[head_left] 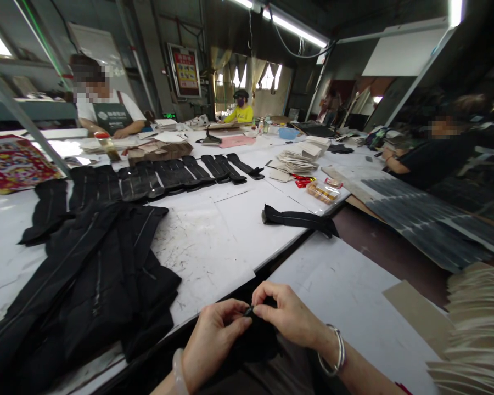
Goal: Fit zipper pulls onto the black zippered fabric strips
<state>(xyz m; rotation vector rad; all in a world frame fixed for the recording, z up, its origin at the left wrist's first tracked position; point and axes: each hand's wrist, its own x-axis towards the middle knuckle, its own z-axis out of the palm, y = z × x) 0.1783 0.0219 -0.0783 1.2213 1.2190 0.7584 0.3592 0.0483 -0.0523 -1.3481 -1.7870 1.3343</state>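
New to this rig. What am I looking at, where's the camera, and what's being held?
There is no machine here: you see a person's own two bare hands. The one picture comes from a camera worn on the head, looking forward and down.

The left hand and right hand meet at the table's near edge, fingertips pinching a small dark piece; it is too small to identify.

On the white tabletop lie a heap of black cloth with zips at the left, a row of black strips behind it, and a single black strip ahead of the hands. Farther off sits a co-worker in yellow.
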